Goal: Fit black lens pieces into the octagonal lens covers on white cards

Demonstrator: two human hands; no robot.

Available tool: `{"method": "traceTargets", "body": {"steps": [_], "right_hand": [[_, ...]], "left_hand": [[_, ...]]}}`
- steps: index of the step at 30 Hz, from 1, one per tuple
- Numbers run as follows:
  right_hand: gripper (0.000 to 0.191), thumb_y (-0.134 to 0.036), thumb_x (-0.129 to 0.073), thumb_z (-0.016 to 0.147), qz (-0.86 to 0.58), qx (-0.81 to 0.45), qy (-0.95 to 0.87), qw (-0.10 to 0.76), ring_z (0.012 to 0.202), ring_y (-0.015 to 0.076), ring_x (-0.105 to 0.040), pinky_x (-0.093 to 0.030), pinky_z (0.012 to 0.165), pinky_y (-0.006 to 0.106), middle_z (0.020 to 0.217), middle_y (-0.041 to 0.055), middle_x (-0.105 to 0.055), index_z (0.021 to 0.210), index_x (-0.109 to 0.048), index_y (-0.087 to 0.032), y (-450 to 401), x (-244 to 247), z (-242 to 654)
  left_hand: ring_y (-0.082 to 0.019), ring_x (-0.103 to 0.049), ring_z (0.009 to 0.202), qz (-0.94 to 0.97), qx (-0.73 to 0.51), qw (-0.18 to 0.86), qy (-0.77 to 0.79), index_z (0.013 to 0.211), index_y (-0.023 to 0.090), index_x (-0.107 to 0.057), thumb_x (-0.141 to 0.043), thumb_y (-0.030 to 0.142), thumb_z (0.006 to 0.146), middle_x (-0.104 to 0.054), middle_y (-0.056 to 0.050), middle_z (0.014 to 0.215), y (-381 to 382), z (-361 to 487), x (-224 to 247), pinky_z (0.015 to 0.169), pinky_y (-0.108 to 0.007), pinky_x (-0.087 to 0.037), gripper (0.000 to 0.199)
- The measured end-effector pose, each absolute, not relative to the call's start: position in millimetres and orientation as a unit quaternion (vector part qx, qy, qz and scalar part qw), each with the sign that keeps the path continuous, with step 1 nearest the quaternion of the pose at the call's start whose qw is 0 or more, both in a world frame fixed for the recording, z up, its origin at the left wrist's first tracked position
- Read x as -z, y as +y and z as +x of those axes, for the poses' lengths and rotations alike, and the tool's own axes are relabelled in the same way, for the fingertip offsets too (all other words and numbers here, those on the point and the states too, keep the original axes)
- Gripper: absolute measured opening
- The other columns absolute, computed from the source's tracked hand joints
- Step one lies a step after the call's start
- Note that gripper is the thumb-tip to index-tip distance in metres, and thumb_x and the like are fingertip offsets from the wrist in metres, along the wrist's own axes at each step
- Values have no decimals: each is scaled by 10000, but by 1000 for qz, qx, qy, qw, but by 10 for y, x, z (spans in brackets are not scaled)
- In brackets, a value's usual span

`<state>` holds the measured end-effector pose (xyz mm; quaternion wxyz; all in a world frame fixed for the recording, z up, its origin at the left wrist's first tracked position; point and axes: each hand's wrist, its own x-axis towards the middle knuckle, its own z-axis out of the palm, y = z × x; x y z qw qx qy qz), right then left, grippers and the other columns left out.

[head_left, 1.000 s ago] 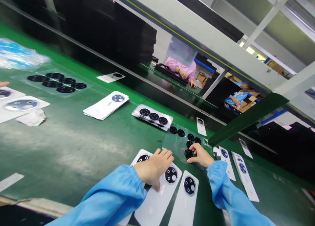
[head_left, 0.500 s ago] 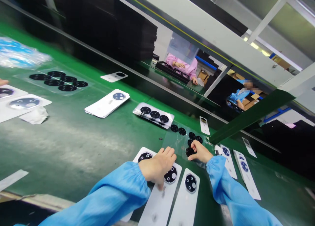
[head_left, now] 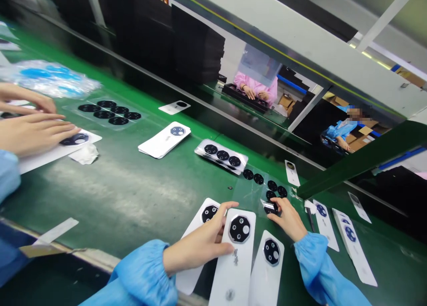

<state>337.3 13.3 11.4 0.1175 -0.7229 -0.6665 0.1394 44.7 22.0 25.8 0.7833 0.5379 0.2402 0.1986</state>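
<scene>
My left hand (head_left: 198,249) grips the edge of a white phone back panel (head_left: 230,270) with a black camera area, thumb on its face and fingers partly hidden along its side. One white back panel (head_left: 192,272) lies to its left and another (head_left: 268,272) to its right. My right hand (head_left: 289,219) pinches a black round sticker (head_left: 270,207) at the near edge of a clear sheet (head_left: 245,190); a glossy highlight crosses the sticker. Several more black round stickers (head_left: 272,185) stay on that sheet.
Beyond lies a stack of clear sheets with black rounds (head_left: 222,155). White panels (head_left: 163,141) sit farther back, others (head_left: 355,248) at right. A co-worker's hands (head_left: 36,128) press a panel at left. A green post (head_left: 353,159) rises at right.
My left hand has gone from lying over the middle panel to gripping its edge, and that panel is raised. My right hand still pinches at the sticker sheet. The co-worker's hands have entered at left.
</scene>
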Motion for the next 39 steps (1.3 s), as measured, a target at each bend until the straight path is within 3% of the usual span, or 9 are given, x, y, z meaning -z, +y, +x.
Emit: {"method": "traceTargets", "body": {"steps": [6, 11, 20, 28, 34, 39], "right_hand": [[411, -255, -535, 801, -702, -153, -685, 122, 600, 132, -525, -519, 717, 373, 949, 21, -454, 1204, -460, -236, 101, -47, 3448], [443, -248, -528, 788, -692, -159, -693, 126, 603, 128, -547, -538, 707, 362, 940, 21, -435, 1222, -449, -210, 107, -8, 3481], [318, -281, -480, 843, -684, -115, -706, 142, 608, 147, -555, -549, 658, 347, 850, -1, -423, 1156, -452, -231, 64, 38, 3491], [406, -262, -516, 849, -646, -84, -750, 115, 648, 144, -566, -560, 670, 316, 900, 11, -444, 1243, -418, -263, 74, 24, 3586], [438, -275, -518, 853, -653, -112, -741, 109, 675, 161, -559, -557, 728, 352, 925, 27, -451, 1274, -398, -279, 78, -7, 3588], [353, -320, -511, 857, -675, -156, -709, 136, 694, 164, -600, -559, 704, 343, 1006, 44, -510, 1206, -477, -273, 78, -57, 3533]], "left_hand": [[-192, -607, 933, 454, -263, 821, 224, 1160, 219, -354, -622, 191, 745, -612, -54, 1083, 223, 344, -249, 816, -339, -459, 494], [-171, -589, 875, 439, -298, 805, 265, 1008, 191, -462, -623, 248, 768, -630, -55, 1021, 226, 285, -276, 768, -300, -450, 295], [-150, -583, 822, 429, -333, 792, 280, 962, 197, -462, -625, 284, 784, -636, -37, 964, 290, 248, -195, 714, -262, -445, 257], [-160, -583, 844, 412, -336, 798, 283, 963, 199, -467, -647, 309, 771, -626, -39, 980, 330, 232, -186, 726, -268, -443, 285], [-164, -584, 829, 394, -338, 807, 282, 956, 198, -465, -663, 322, 752, -621, -43, 986, 332, 236, -181, 719, -277, -443, 310], [-161, -583, 840, 389, -336, 807, 289, 955, 197, -464, -651, 303, 763, -622, -44, 1002, 341, 220, -200, 720, -271, -443, 288]]}}
